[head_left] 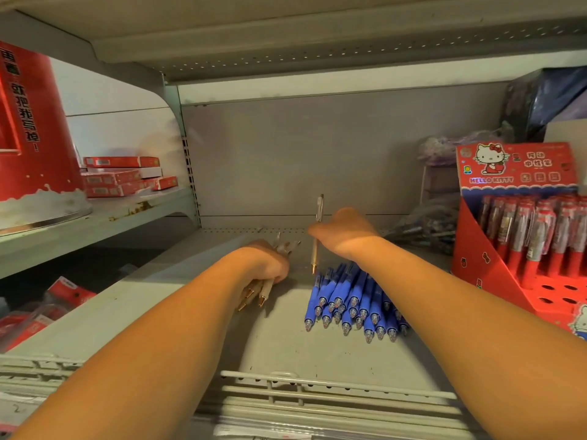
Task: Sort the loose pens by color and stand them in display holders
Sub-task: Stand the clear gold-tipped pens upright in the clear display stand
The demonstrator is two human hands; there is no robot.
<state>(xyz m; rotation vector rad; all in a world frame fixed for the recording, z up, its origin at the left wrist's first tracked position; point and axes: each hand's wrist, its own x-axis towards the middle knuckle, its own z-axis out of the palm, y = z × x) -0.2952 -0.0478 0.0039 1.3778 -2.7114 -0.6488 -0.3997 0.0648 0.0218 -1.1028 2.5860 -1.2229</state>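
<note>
**Pens on shelf, both hands loaded**

Grey metal shelf (pixel 190 312) carries a red cardboard display holder (pixel 495 268) at right, with a pile of blue plastic pens (pixel 355 300) beside it. Left hand (pixel 266 265): fingers curled round a bundle of beige gold-tipped pens (pixel 257 293). Right hand (pixel 343 230): pinches a single beige pen (pixel 318 214), near upright, above the blue pile.

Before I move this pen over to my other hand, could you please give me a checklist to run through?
1. Right hand grips the single beige pen: ok.
2. Left hand holds the beige bunch: ok.
3. Pen and bunch match, gold tips: ok.
4. Blue pens lie in a separate pile: ok.
5. Red display holder has empty holes: ok.
6. Colour of the dark pile behind: cannot tell.
</note>
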